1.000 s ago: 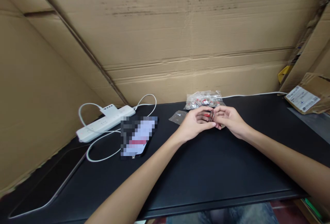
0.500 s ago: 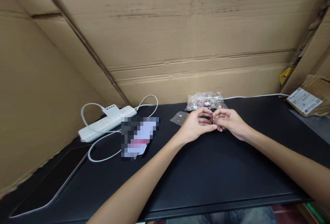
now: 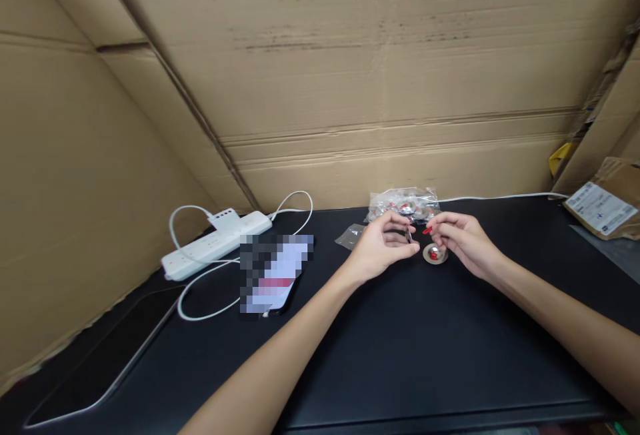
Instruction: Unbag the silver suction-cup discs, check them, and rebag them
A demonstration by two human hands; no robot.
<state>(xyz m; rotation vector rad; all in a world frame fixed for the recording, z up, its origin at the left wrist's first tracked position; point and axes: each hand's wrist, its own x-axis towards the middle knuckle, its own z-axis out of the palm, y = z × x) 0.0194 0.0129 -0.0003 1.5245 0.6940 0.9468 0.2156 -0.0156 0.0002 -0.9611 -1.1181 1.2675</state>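
Observation:
My left hand [image 3: 386, 245] pinches a thin round disc [image 3: 409, 235], seen almost edge-on between thumb and fingertips. Just to the right, my right hand [image 3: 461, 240] has its thumb and fingers closed on a small red piece [image 3: 427, 229], perhaps a bit of wire; its exact kind is too small to tell. Below the right fingertips, a round disc with a shiny middle and a red part [image 3: 434, 255] lies flat on the black table [image 3: 400, 348]. A clear plastic bag [image 3: 404, 203] of similar discs with red parts lies behind the hands.
An opened clear plastic bag [image 3: 349, 237] lies beside my left hand. Further left are a blurred-out phone [image 3: 283, 275], a white power strip [image 3: 220, 241] with looping cables and a dark flat panel [image 3: 110, 355]. A labelled brown package [image 3: 603, 205] sits right; cardboard walls [image 3: 350, 88] surround the table.
My right hand has moved away from the disc in my left hand, with the red piece in its fingers. The disc lying on the table now shows. The view has shifted slightly.

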